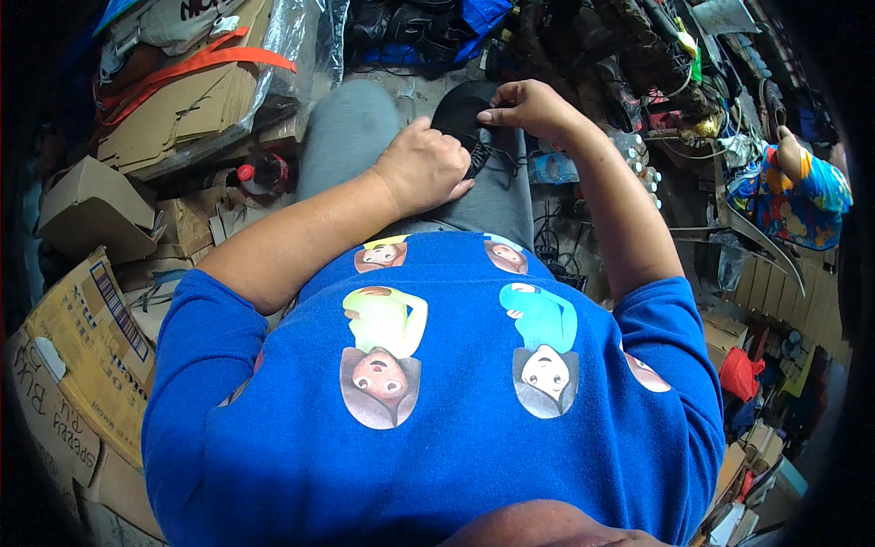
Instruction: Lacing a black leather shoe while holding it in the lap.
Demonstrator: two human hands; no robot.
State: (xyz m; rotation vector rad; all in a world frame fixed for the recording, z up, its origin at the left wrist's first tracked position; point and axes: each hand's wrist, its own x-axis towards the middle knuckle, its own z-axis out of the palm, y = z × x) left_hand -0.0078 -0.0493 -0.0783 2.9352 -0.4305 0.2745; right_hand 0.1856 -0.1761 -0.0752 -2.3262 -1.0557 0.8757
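Observation:
A black shoe [462, 111] rests on my lap, across my grey trousers [351, 137]. My left hand [421, 167] presses down on the near part of the shoe, its fingers closed over the shoe and its lace area. At the shoe's far side my right hand [529, 107] pinches a thin black lace [499, 157] between thumb and fingers. The loose part of the lace trails down over my right thigh. My blue printed sweater fills the lower half of the view.
Cardboard boxes [91, 319] and flattened cartons with an orange strap [196, 64] pile up on the left. A dark bottle with a red cap [260, 171] lies by my left knee. Plastic bottles [556, 167], cables and clutter sit on the right, beside a colourful garment [802, 196].

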